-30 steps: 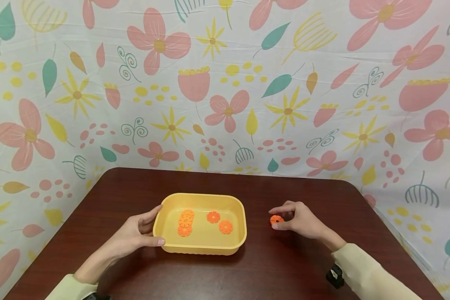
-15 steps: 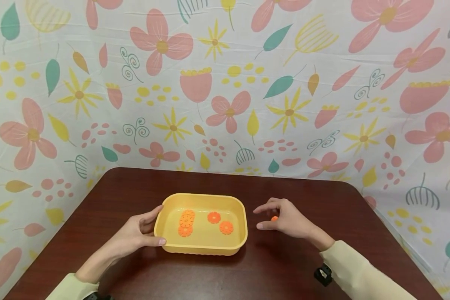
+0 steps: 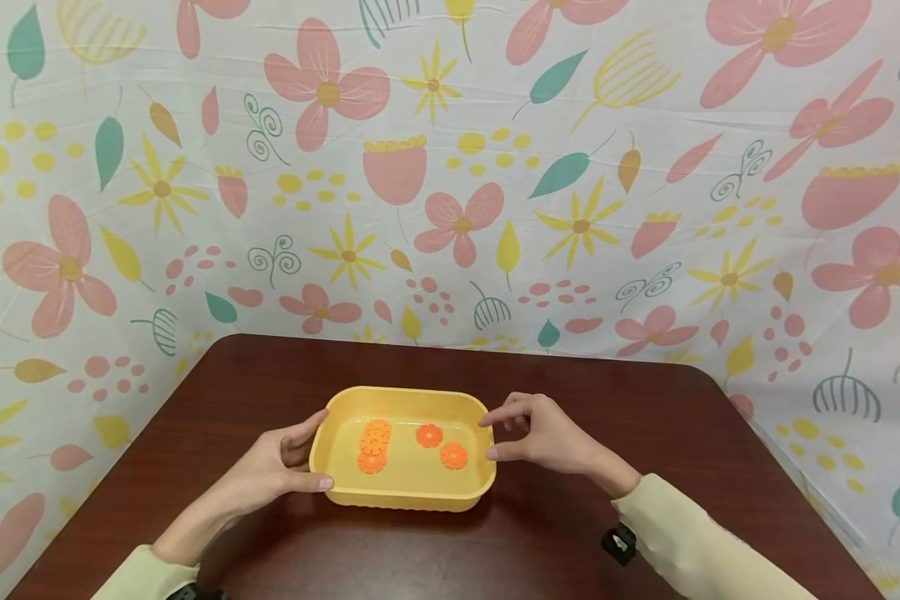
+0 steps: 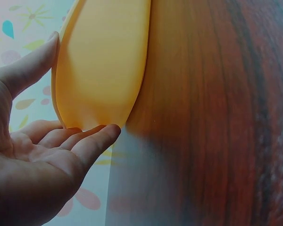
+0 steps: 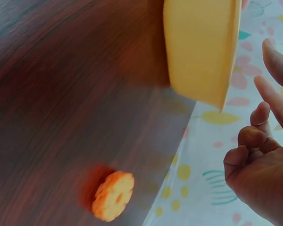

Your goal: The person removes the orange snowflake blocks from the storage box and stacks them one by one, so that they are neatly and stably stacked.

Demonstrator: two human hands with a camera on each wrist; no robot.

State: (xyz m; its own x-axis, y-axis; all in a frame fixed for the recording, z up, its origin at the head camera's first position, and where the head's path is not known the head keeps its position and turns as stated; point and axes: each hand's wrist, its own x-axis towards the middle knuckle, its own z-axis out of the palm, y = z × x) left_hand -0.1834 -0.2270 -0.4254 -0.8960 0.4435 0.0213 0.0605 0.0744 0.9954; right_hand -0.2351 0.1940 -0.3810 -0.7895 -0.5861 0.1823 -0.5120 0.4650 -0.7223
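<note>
A yellow plastic tray [image 3: 412,500] sits on the table, holding several flat orange notched discs [image 3: 453,456]. Some of the discs overlap in a row at its left side. My left hand [image 3: 270,467] grips the tray's left end, thumb at one corner and fingers along the other, as the left wrist view also shows. At the right end, my right hand [image 3: 543,433] has thumb and index finger extended beside the rim. It holds nothing, and in the right wrist view a gap shows between it and the tray. Another orange notched piece [image 5: 113,195] lies on the table, hidden in the head view.
The dark wooden table [image 3: 420,558] reaches back to a cloth [image 3: 450,208] printed with flowers and leaves. Black bands sit at both wrists, by the light sleeves [image 3: 690,533].
My right hand has moved left, away from the orange piece on the table, to the tray's right end. My left hand and the tray keep their place.
</note>
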